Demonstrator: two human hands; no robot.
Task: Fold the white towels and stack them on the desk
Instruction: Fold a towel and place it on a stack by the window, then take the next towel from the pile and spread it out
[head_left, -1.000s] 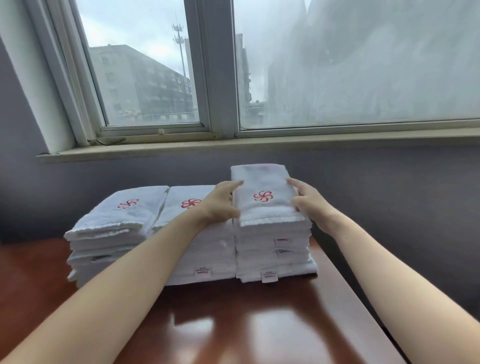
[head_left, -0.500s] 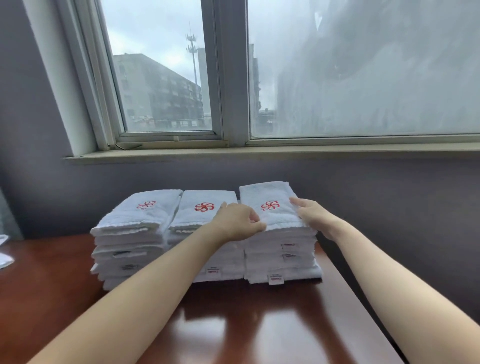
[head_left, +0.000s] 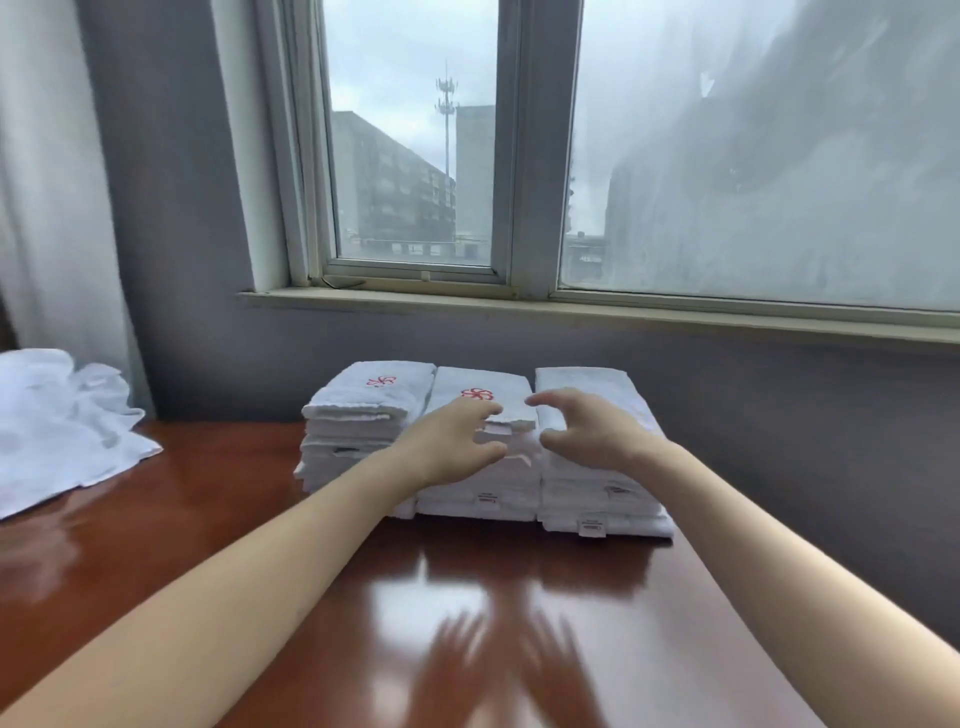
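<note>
Three piles of folded white towels stand side by side on the desk (head_left: 260, 519), pushed back near the grey wall (head_left: 779, 415) under the window (head_left: 415, 156). The left pile (head_left: 363, 415) and the middle pile (head_left: 498, 483) each show a red pinwheel mark on the top towel; the right pile (head_left: 597, 499) touches the middle one.

Your left hand (head_left: 449, 449) is at the front of the middle pile, fingers spread and loosely curled, tips at the front edge of its top towel. Whether they touch the cloth cannot be told, since the hand is blurred.

Your right hand (head_left: 589, 431) is over the front of the right pile, fingers loosely curled with the thumb below, gripping nothing. The two hands face each other with a narrow gap between them.

A heap of unfolded towels (head_left: 57, 431) lies at the desk's far left, well apart from the piles.
</note>
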